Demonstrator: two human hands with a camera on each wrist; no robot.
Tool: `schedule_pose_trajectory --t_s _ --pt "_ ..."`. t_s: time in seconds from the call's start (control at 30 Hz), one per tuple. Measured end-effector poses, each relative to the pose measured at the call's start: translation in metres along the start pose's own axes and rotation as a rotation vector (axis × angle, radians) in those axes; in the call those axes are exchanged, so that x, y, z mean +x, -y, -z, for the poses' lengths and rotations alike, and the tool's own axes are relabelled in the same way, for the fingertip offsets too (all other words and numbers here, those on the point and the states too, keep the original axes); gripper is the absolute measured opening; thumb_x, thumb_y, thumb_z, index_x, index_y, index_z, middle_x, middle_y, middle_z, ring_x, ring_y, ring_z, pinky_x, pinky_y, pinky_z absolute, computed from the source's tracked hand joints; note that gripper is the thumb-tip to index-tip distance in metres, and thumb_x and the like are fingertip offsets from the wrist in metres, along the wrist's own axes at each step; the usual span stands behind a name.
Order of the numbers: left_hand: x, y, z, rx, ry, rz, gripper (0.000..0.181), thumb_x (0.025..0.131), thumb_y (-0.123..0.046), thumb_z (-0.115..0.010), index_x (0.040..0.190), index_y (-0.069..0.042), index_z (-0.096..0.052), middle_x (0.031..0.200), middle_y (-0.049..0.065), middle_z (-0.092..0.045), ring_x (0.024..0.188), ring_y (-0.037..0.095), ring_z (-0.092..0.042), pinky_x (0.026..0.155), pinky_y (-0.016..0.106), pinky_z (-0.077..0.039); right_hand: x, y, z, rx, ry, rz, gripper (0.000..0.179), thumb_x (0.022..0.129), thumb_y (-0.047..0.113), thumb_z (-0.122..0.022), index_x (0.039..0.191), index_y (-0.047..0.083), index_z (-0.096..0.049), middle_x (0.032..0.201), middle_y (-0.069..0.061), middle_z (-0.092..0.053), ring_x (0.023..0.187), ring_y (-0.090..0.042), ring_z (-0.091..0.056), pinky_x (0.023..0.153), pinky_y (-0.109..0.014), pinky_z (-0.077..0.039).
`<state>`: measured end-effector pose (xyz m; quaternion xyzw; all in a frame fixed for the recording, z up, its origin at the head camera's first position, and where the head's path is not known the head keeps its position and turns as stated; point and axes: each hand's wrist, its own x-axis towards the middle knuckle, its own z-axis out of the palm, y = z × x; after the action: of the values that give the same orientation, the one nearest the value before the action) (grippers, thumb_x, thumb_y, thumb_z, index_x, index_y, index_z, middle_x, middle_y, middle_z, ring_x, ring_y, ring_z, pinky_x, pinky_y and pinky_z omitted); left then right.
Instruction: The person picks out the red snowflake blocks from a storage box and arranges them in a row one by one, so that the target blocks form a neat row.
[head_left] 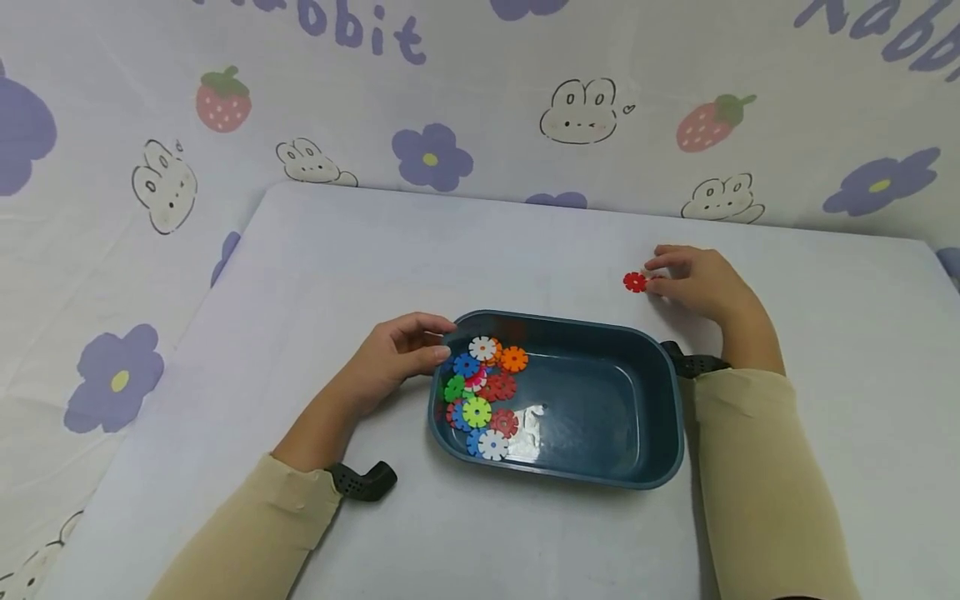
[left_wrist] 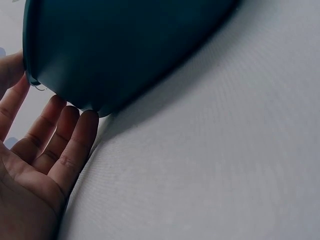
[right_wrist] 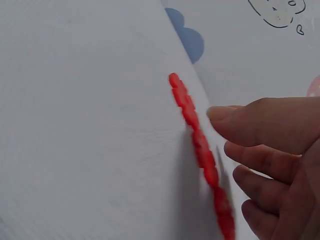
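Got plain dark teal on the rounded rectangular plastic bin (head_left: 585,408); going full candy mix on the small notched round plastic discs (head_left: 477,412) inside: white, orange, blue, green, lime, red, pink; straight-up red for the line of notched plastic discs (right_wrist: 201,150); plain white on the flat tabletop (head_left: 420,258); white again on the fabric backdrop (head_left: 495,92), printed with purple yellow-centred flowers (head_left: 432,158), red green-topped strawberries (head_left: 223,104), black-outlined bunnies (head_left: 579,117), purple lettering (head_left: 347,27); beige on the long fabric sleeves (head_left: 761,467)

A dark blue tray (head_left: 592,408) sat upright, multicoloured notched discs (head_left: 477,412) clustered at its left end; beyond its far rim was a red notched piece (head_left: 635,282).
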<state>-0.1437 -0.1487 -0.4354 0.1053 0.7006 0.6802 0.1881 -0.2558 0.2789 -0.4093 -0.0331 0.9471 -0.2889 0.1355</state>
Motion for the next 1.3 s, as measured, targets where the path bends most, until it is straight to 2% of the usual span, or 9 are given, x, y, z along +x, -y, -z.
schedule_pose_trajectory --t_s 0.37,0.6,0.7,0.83,0.9,1.0,1.13,1.2,1.3 --pt "-0.001 0.000 -0.002 0.002 -0.001 0.002 0.036 0.092 -0.017 -0.068 0.126 -0.006 -0.060 0.123 0.017 -0.062 0.103 0.026 -0.064 0.084 0.032 -0.058 -0.028 0.023 0.031 0.022 -0.201 0.032 0.046 0.099 0.038 -0.052 0.139 0.015 -0.056 0.152 -0.015 -0.042 0.141 -0.043 -0.033 0.102 -0.069 -0.036" --pt "0.000 0.001 -0.001 0.015 0.006 0.004 0.037 0.092 -0.017 -0.068 0.127 -0.007 -0.060 0.123 0.016 -0.062 0.103 0.026 -0.063 0.084 0.032 -0.058 -0.054 0.056 0.045 0.058 -0.316 0.151 0.044 0.098 0.036 -0.054 0.137 0.016 -0.059 0.145 -0.012 -0.053 0.141 -0.034 -0.038 0.106 -0.067 -0.034" --pt "0.000 0.001 -0.001 0.021 0.001 0.003 0.038 0.092 -0.018 -0.068 0.127 -0.006 -0.060 0.123 0.016 -0.062 0.102 0.026 -0.063 0.084 0.032 -0.058 -0.064 0.075 0.048 0.063 -0.362 0.248 0.040 0.097 0.033 -0.057 0.134 0.017 -0.062 0.138 -0.010 -0.059 0.135 -0.030 -0.048 0.108 -0.056 -0.039" --pt "0.000 0.001 0.000 0.019 -0.005 0.007 0.039 0.092 -0.018 -0.068 0.128 -0.005 -0.059 0.123 0.016 -0.061 0.101 0.025 -0.063 0.083 0.032 -0.058 -0.076 0.102 0.044 0.051 -0.409 0.413 0.035 0.095 0.026 -0.064 0.128 0.016 -0.066 0.128 -0.007 -0.066 0.123 -0.015 -0.057 0.105 -0.025 -0.044" --pt "0.000 0.001 0.000 0.016 -0.005 0.008 0.040 0.092 -0.018 -0.068 0.128 -0.005 -0.059 0.123 0.016 -0.061 0.101 0.024 -0.064 0.083 0.032 -0.058 -0.081 0.114 0.039 0.071 -0.408 0.513 0.032 0.093 0.019 -0.067 0.125 0.013 -0.069 0.123 -0.008 -0.068 0.117 -0.003 -0.059 0.101 -0.014 -0.042" --pt "0.000 0.001 0.000 0.012 -0.001 0.008 0.039 0.092 -0.017 -0.068 0.128 -0.004 -0.059 0.123 0.017 -0.061 0.101 0.024 -0.064 0.083 0.032 -0.058 -0.085 0.131 0.029 0.084 -0.382 0.668 0.031 0.088 0.007 -0.071 0.119 0.010 -0.071 0.116 -0.008 -0.071 0.110 0.006 -0.058 0.096 -0.010 -0.043" --pt "0.000 0.000 0.000 0.015 0.003 0.003 0.039 0.092 -0.018 -0.068 0.128 -0.005 -0.059 0.122 0.017 -0.062 0.101 0.024 -0.064 0.083 0.032 -0.058 -0.088 0.153 0.012 0.082 -0.292 0.823 0.032 0.085 0.003 -0.073 0.116 0.007 -0.071 0.112 -0.005 -0.072 0.108 -0.008 -0.064 0.094 -0.012 -0.045" --pt "0.000 0.000 0.000 0.012 0.005 -0.004 0.039 0.092 -0.018 -0.068 0.128 -0.004 -0.059 0.122 0.017 -0.062 0.101 0.024 -0.064 0.083 0.032 -0.058 -0.089 0.163 0.002 0.099 -0.211 0.871 0.030 0.085 0.005 -0.073 0.116 0.007 -0.071 0.112 -0.004 -0.072 0.107 -0.015 -0.066 0.096 -0.016 -0.047" --pt "0.001 0.000 0.000 0.002 0.009 -0.013 0.039 0.092 -0.018 -0.068 0.127 -0.004 -0.059 0.121 0.017 -0.062 0.100 0.023 -0.064 0.083 0.032 -0.058 -0.089 0.175 -0.014 0.128 -0.070 0.894 0.029 0.087 0.010 -0.074 0.116 0.010 -0.071 0.112 -0.001 -0.072 0.107 -0.014 -0.066 0.095 -0.025 -0.051"
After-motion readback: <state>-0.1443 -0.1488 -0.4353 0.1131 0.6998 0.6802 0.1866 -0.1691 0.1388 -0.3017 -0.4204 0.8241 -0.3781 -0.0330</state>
